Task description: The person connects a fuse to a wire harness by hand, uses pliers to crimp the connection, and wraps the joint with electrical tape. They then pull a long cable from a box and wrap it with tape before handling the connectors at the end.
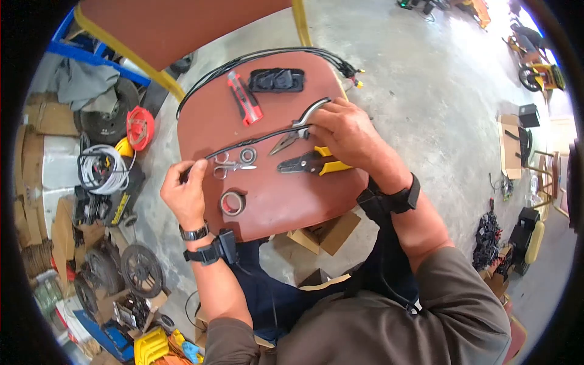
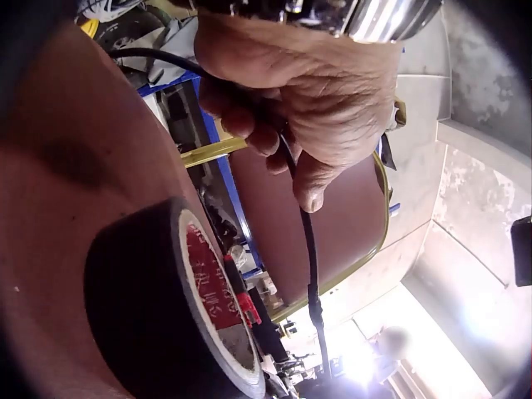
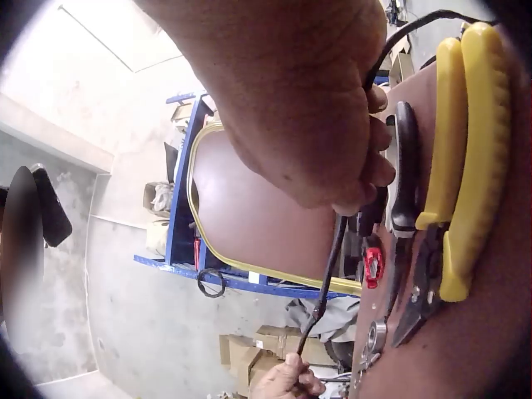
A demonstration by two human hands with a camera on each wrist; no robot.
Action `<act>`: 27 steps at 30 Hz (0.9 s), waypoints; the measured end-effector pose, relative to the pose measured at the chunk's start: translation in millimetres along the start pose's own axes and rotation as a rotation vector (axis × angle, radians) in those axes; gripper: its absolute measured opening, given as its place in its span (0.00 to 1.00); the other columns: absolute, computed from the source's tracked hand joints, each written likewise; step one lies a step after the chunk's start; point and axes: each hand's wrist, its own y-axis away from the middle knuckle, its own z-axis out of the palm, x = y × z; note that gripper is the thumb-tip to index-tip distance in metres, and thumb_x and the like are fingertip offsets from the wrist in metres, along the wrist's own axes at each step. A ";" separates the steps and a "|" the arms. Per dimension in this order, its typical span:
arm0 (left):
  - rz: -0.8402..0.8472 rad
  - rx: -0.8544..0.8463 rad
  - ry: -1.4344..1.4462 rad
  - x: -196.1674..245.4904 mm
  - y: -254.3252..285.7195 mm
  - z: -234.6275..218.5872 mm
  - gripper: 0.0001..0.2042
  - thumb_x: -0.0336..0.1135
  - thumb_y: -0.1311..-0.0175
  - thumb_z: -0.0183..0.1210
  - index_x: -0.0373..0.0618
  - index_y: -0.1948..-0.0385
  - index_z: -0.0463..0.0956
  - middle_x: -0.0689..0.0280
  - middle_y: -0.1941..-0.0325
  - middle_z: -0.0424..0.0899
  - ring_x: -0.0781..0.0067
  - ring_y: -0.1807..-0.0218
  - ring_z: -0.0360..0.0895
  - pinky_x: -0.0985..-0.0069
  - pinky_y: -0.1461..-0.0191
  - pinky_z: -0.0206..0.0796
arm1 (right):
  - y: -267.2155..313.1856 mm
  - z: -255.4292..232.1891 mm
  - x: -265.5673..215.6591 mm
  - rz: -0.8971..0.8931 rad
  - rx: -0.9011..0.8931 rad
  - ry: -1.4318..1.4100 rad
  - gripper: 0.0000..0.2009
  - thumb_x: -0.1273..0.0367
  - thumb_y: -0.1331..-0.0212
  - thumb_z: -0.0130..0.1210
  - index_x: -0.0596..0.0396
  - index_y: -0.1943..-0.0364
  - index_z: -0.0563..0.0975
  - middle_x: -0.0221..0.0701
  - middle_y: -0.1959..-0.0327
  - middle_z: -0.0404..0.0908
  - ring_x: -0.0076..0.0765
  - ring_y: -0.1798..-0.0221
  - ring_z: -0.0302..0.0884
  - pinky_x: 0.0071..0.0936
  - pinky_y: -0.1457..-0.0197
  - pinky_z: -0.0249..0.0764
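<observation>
A thin black cable (image 1: 258, 140) is stretched between both hands over a brown padded seat (image 1: 286, 207). My left hand (image 1: 185, 191) grips its left part, with the thumb along it in the left wrist view. Fingers of my right hand (image 1: 353, 134) pinch the other part, beside the needle-nose pliers (image 1: 285, 142). A thicker spot (image 2: 315, 309) shows along the cable between the hands. Below it lie yellow-handled wire strippers (image 1: 331, 165), small scissors (image 1: 247, 167) and a small grey roll (image 1: 247, 156). A roll of black tape (image 1: 241, 204) stands nearest my left hand.
Toward the seat's far side lie a red utility knife (image 1: 243, 100) and a black case-like object (image 1: 277, 80). A bundle of black cables (image 1: 261, 51) curves around the back edge. Another brown chair (image 1: 176, 30) stands beyond. Wheels (image 1: 142, 267) and boxes crowd the left floor.
</observation>
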 end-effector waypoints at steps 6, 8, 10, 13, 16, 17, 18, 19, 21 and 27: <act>0.090 -0.057 -0.082 -16.0 -1.3 5.0 0.10 0.33 0.43 0.71 0.36 0.70 0.80 0.71 0.75 0.79 0.82 0.71 0.70 0.80 0.66 0.65 | 2.8 2.0 10.3 -0.049 -0.122 0.245 0.06 0.68 0.58 0.61 0.48 0.74 0.78 0.29 0.72 0.79 0.40 0.63 0.77 0.37 0.56 0.71; 0.105 -0.082 -0.100 -19.8 -1.4 3.7 0.11 0.34 0.43 0.71 0.36 0.71 0.80 0.71 0.75 0.79 0.82 0.71 0.69 0.80 0.66 0.64 | 6.4 2.9 10.3 -0.019 -0.063 0.221 0.05 0.65 0.55 0.59 0.48 0.74 0.80 0.29 0.72 0.80 0.40 0.62 0.76 0.37 0.56 0.72; 0.030 -0.111 -0.088 -13.6 -0.2 4.9 0.11 0.34 0.43 0.71 0.36 0.71 0.80 0.72 0.75 0.78 0.83 0.71 0.69 0.81 0.67 0.64 | 5.9 2.0 6.5 0.017 -0.020 0.212 0.06 0.64 0.53 0.58 0.49 0.74 0.81 0.28 0.72 0.80 0.40 0.61 0.76 0.37 0.55 0.72; -0.019 -0.118 -0.044 -7.3 3.0 9.1 0.11 0.34 0.43 0.71 0.36 0.72 0.80 0.73 0.75 0.78 0.84 0.72 0.68 0.82 0.68 0.63 | 6.9 -1.3 6.6 0.032 -0.004 0.193 0.06 0.65 0.53 0.57 0.49 0.73 0.82 0.28 0.72 0.80 0.40 0.61 0.75 0.38 0.56 0.71; -0.059 -0.136 0.019 -7.3 1.7 10.9 0.10 0.32 0.42 0.71 0.36 0.71 0.80 0.73 0.75 0.78 0.84 0.72 0.68 0.83 0.68 0.63 | 6.7 -1.3 7.8 0.035 0.012 0.168 0.06 0.65 0.52 0.56 0.49 0.74 0.81 0.29 0.72 0.80 0.40 0.61 0.75 0.39 0.56 0.71; -0.086 -0.142 0.044 -6.7 2.3 12.0 0.10 0.32 0.42 0.70 0.36 0.71 0.79 0.73 0.75 0.78 0.84 0.72 0.69 0.83 0.68 0.63 | 6.5 -1.1 8.8 0.035 0.018 0.156 0.06 0.65 0.52 0.56 0.49 0.74 0.81 0.29 0.72 0.80 0.40 0.60 0.75 0.38 0.56 0.71; -0.115 -0.151 0.069 -5.1 3.0 12.5 0.09 0.31 0.41 0.70 0.36 0.71 0.79 0.73 0.75 0.78 0.84 0.72 0.69 0.83 0.68 0.64 | 5.6 -2.2 8.9 0.032 0.012 0.175 0.05 0.66 0.52 0.56 0.50 0.74 0.80 0.29 0.72 0.80 0.40 0.60 0.75 0.38 0.57 0.71; -0.129 -0.157 0.063 -10.2 1.9 11.0 0.09 0.31 0.41 0.70 0.36 0.71 0.79 0.72 0.75 0.78 0.84 0.72 0.70 0.83 0.67 0.64 | 5.1 -3.8 8.1 0.032 0.006 0.193 0.05 0.66 0.52 0.56 0.50 0.74 0.80 0.29 0.72 0.80 0.40 0.60 0.75 0.38 0.57 0.71; -0.157 -0.172 0.055 -20.9 -1.0 8.6 0.08 0.30 0.40 0.69 0.36 0.71 0.79 0.72 0.75 0.79 0.84 0.72 0.71 0.83 0.67 0.66 | 5.4 -5.6 5.6 0.036 0.001 0.200 0.04 0.67 0.53 0.57 0.50 0.75 0.79 0.29 0.72 0.80 0.41 0.59 0.75 0.37 0.57 0.70; -0.065 -0.125 0.083 -22.8 0.3 10.7 0.10 0.34 0.39 0.68 0.37 0.71 0.80 0.74 0.77 0.77 0.87 0.77 0.66 0.86 0.74 0.57 | 7.2 -2.3 4.3 0.032 0.032 0.143 0.05 0.68 0.55 0.61 0.50 0.75 0.77 0.29 0.71 0.78 0.41 0.61 0.75 0.38 0.58 0.70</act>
